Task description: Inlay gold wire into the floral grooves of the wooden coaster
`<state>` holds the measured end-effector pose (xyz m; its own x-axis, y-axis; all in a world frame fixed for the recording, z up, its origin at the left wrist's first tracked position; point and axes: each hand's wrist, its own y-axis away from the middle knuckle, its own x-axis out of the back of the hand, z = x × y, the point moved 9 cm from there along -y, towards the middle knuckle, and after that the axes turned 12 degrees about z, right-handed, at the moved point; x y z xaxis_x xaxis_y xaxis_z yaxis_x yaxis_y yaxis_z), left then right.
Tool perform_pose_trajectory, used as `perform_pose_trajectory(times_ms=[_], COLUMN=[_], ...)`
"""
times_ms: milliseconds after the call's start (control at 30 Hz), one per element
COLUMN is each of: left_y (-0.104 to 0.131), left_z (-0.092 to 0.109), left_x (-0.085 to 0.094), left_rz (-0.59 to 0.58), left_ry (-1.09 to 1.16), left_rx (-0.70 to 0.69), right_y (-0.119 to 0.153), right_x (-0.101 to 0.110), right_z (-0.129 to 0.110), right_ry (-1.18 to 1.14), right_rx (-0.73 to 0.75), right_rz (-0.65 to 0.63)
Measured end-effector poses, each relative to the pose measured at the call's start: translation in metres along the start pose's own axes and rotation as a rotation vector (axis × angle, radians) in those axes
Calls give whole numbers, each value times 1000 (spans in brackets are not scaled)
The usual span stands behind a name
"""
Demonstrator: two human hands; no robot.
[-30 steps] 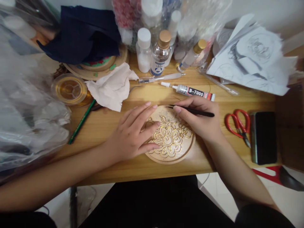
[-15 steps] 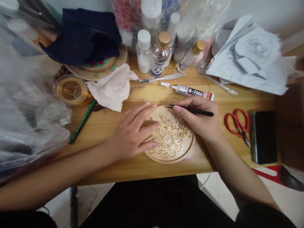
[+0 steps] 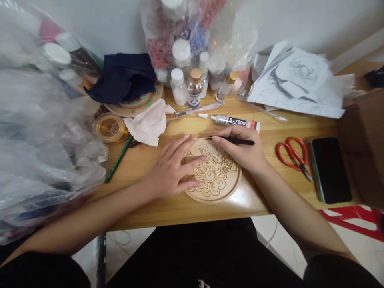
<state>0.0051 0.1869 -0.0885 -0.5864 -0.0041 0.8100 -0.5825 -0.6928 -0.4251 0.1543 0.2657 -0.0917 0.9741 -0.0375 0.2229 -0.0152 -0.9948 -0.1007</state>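
Only the view has been shifted, with more of the wall now shown; against the round wooden board [image 3: 233, 182], no clear movement of either hand can be made out. The board is laid flat near the middle of the table's [image 3: 141, 216] front edge, and a gold-lined flower pattern [image 3: 210, 176] is borne on it. Its left part is covered by the left hand [image 3: 171, 172], whose fingers are spread wide, with nothing gripped. A slim black tool [image 3: 241, 141] is pinched narrowly between the fingers of the right hand [image 3: 246, 152], its tip held at the board's far rim (whether contact is made cannot be told). Just beyond that hand, a glue tube [image 3: 235, 121] (marked B-7000) is lying. Red-handled cutters [image 3: 295, 157] and a phone [image 3: 330, 170] are set toward the front right corner.
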Motion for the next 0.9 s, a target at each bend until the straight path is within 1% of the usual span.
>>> perform_pose_trajectory(times_ms=[233, 400, 667, 900], left_y=[0, 0, 3, 2], left_z=[-3, -13, 4, 11], left_x=[2, 10, 2, 2], left_rz=[-2, 80, 47, 53], left_ry=[-24, -30, -152, -204], left_rx=[9, 98, -22, -72], right_y=[-2, -1, 0, -1], right_x=[1, 0, 0, 1], right_z=[3, 2, 7, 9], right_ry=[-136, -232, -270, -270], right_rx=[-48, -100, -88, -92], right_rz=[6, -9, 1, 6])
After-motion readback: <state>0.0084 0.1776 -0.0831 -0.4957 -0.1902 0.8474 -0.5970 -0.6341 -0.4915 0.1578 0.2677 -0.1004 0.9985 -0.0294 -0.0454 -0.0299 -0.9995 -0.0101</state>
